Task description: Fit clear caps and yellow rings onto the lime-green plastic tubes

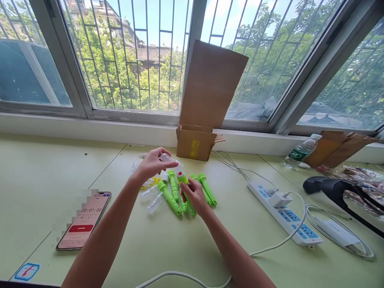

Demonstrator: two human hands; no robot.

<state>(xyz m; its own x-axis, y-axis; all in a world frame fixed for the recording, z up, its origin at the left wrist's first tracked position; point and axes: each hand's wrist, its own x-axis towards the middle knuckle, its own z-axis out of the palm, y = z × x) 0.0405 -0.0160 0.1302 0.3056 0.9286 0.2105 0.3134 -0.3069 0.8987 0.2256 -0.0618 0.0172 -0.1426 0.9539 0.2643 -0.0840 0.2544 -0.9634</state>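
Note:
My left hand (153,163) is closed, its thumb and fingers around a clear ribbed plastic piece (166,157). In my right hand (196,195) is a green flashlight-like handle (182,178), gripped near its threaded top, where a white part with a red dot (180,173) shows. The clear piece is tilted above that top; I cannot tell whether they touch. More green threaded tubes (169,199) lie under and around my right hand. Beside them are clear plastic tubes (155,202) and yellow rings (152,182), partly hidden behind my left hand.
An upright cardboard box (195,145) stands by the window. On the left lies a phone (84,221) with a running timer. A power strip (285,214) with cables, a charger (337,232), a water bottle (302,152) and a black strap-like object (325,190) are on the right.

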